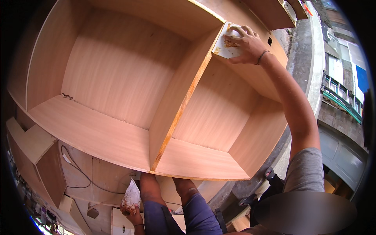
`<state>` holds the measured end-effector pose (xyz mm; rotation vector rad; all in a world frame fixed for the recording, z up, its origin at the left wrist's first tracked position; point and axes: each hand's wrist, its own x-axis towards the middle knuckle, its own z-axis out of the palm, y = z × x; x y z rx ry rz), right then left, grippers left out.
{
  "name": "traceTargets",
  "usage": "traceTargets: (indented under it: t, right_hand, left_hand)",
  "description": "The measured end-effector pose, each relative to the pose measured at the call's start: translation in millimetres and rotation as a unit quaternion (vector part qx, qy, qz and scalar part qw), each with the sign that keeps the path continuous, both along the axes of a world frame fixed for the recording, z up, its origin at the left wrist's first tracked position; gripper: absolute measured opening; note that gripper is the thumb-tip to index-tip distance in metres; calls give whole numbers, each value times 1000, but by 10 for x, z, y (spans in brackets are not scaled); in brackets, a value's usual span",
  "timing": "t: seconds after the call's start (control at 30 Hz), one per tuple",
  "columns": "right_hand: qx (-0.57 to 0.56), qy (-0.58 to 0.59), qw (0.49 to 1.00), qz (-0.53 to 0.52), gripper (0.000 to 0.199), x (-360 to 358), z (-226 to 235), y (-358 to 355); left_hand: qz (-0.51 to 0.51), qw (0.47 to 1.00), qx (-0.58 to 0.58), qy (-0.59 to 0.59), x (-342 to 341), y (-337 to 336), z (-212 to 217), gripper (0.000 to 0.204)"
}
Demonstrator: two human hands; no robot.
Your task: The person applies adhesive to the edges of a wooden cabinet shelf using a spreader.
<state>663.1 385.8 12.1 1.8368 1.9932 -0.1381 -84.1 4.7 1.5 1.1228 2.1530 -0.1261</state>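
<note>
- Grey short sleeve (304, 170) nearest the camera, bare right arm stretched up toward an open, pale wood-grain cabinet (117, 58).
- Right hand (246, 46): fingers and thumb apart, spread over a flat white piece smeared with brown (222, 49), at the upper end of the divider's orange-brown front edge (184, 110). Can't tell how firmly it grips.
- Left hand (133, 216), low beside the navy shorts (201, 213): clamped on a crumpled white bag, brown-stained at the bottom (132, 194).
- Handling, my judgement: light, even pressure on the white piece, smears off clean panels, bag well clear of the cabinet.
- Brands, labels, writing: none I can read.
</note>
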Motion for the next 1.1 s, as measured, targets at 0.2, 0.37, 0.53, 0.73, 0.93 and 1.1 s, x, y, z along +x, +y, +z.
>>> traceTargets:
  t: [0.2,0.37,0.53,0.73,0.93,1.1]
  right_hand:
    - [-22,-9,999,-28,86,-14,-8,2]
    - [-39,-45,997,-41,86,-46,100,-19]
    - [89,-14,996,-24,84,70,307,-183]
    - [240,364,899,-45,83,172,771,-351]
    - [131,812,496,-279,99,38,1089,-687]
    - [83,916,295,-258,106,-603,1174,-1117]
  left_hand:
    - [-31,999,29,7,-180,-134,-123,89]
    - [-39,999,25,23,-239,-166,-178,90]
    - [49,996,50,-52,-156,-39,-53,91]
    - [7,999,19,-27,-212,9,-53,93]
    - [39,994,43,-91,-171,215,96,90]
    - [-2,994,46,-94,-223,329,167,87]
